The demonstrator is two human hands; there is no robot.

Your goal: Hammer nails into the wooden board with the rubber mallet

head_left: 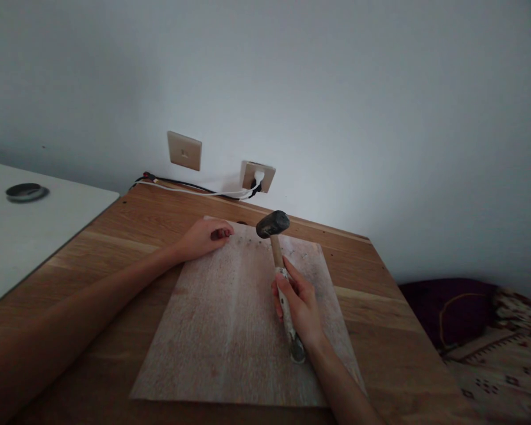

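A pale wooden board (230, 319) lies flat on a brown wooden table (128, 236). My right hand (298, 304) is wrapped round the wooden handle of a hammer (278, 248), whose dark head is raised just over the board's far edge. My left hand (203, 236) rests on the board's far left corner, fingers curled and pinched together on something small that I cannot make out.
A white desk (22, 230) with a round dark cable grommet (26, 192) adjoins the table on the left. On the wall behind are a switch plate (184, 150) and a socket (257, 176) with a white plug and cables. A patterned cushion (500, 336) lies at the right.
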